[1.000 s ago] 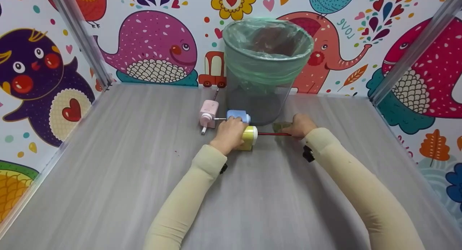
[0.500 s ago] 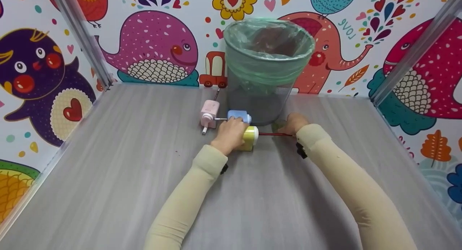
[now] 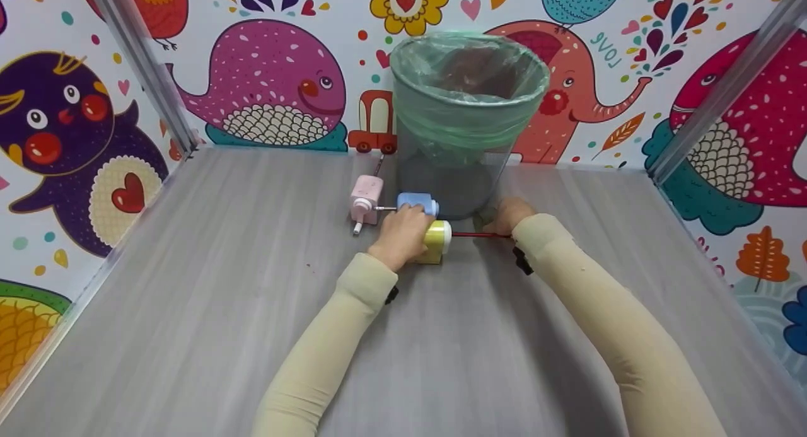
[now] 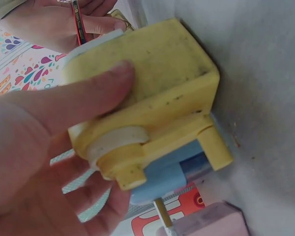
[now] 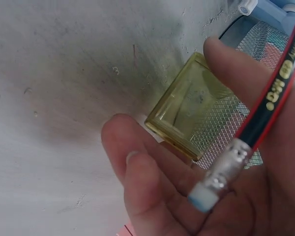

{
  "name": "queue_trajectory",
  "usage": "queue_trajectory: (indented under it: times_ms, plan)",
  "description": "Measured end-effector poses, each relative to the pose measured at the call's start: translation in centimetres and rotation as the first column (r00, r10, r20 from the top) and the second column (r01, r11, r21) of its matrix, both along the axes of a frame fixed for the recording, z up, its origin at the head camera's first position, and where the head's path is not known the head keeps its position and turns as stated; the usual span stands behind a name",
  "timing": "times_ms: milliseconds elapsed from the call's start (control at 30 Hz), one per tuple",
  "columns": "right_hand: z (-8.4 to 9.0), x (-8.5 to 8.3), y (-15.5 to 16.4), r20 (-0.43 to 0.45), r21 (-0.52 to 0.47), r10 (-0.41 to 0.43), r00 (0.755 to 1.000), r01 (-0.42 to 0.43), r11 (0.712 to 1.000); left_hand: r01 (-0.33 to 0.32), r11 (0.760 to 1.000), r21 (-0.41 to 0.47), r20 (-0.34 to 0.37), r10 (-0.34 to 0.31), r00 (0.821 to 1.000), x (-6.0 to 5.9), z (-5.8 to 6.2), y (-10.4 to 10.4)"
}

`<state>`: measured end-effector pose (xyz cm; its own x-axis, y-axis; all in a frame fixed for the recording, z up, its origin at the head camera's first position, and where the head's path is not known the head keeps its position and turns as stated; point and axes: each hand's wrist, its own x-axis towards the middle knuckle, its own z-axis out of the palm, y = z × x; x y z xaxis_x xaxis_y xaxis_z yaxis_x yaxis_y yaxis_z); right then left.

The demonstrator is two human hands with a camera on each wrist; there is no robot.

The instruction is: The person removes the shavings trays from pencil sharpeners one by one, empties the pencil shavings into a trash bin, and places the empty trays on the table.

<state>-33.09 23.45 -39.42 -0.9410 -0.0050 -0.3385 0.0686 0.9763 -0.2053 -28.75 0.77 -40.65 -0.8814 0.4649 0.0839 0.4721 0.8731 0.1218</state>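
My left hand (image 3: 403, 235) grips a yellow crank pencil sharpener (image 4: 152, 64), thumb on its side. From its white end a red-and-black pencil (image 3: 476, 234) sticks out to the right. Its blue-white tip passes over the right palm in the right wrist view. My right hand (image 3: 512, 216) holds a clear yellow tray (image 5: 187, 108) between thumb and fingers, low beside the bin; part of the grip is hidden. Close behind the left hand are a blue sharpener (image 3: 414, 202) and a pink sharpener (image 3: 365, 194), with a pencil between them.
A mesh waste bin (image 3: 451, 178) with a green liner (image 3: 466, 131) stands directly behind the sharpeners. The grey tabletop (image 3: 189, 285) has a few small specks on it. Cartoon-printed walls (image 3: 271, 77) close off the back and sides.
My right hand has moved left toward the bin, and the yellow tray has shifted slightly left. The left hand and yellow sharpener have stayed in place.
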Motion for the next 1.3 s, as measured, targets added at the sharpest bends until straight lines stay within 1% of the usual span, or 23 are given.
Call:
queue_trajectory:
  times_ms: [100, 300, 433, 533, 733, 867, 933, 1033, 1167, 1233, 1300]
  plan:
    - [-0.2, -0.2, -0.1, 0.005, 0.016, 0.006, 1.000, -0.006, 1.000, 0.007, 1.000, -0.003, -0.024, -0.007, 1.000, 0.0, -0.1, 0.0]
    - [-0.2, -0.4, -0.1, 0.026, -0.016, -0.034, 0.999, 0.034, 0.999, -0.002, 1.000, -0.002, -0.004, 0.002, 1.000, 0.1, 0.1, 0.1]
    - [-0.1, -0.3, 0.0, 0.057, -0.045, -0.069, 0.996, 0.071, 0.996, 0.001, 1.000, -0.001, 0.004, -0.001, 1.000, 0.1, 0.1, 0.1]
    - [-0.3, -0.5, 0.1, 0.077, -0.039, -0.083, 0.994, 0.086, 0.995, 0.003, 1.000, -0.001, 0.008, -0.003, 1.000, 0.1, 0.1, 0.1]
    - [-0.6, -1.4, 0.7, 0.098, -0.001, -0.057, 0.994, 0.058, 0.998, -0.003, 1.000, -0.002, 0.021, 0.003, 1.000, 0.0, 0.0, 0.0]
    - [0.3, -1.3, 0.9, 0.108, 0.005, -0.026, 0.994, 0.026, 1.000, -0.009, 1.000, -0.002, 0.036, 0.009, 0.999, 0.0, 0.0, 0.1]
    - [1.1, -0.8, 0.8, 0.090, 0.001, -0.014, 0.996, 0.014, 1.000, -0.009, 1.000, -0.013, 0.029, 0.009, 1.000, 0.1, 0.1, 0.1]
    - [2.5, 0.0, 0.5, 0.062, -0.031, -0.036, 0.997, 0.038, 0.999, -0.006, 1.000, -0.031, 0.019, 0.007, 1.000, 0.1, 0.1, 0.2]
    - [3.4, 0.6, -0.1, -0.059, -0.008, -0.013, 0.998, 0.012, 1.000, -0.003, 0.999, -0.050, 0.005, 0.003, 1.000, 0.3, 0.1, 0.3]
    - [3.6, 0.7, -0.3, -0.134, 0.026, 0.027, 0.991, -0.024, 0.999, -0.005, 0.998, -0.056, -0.003, 0.005, 1.000, 0.3, 0.1, 0.3]
    - [3.8, 0.8, -0.6, -0.180, 0.038, 0.060, 0.982, -0.054, 0.998, -0.006, 0.998, -0.067, -0.005, 0.006, 1.000, 0.3, 0.2, 0.3]
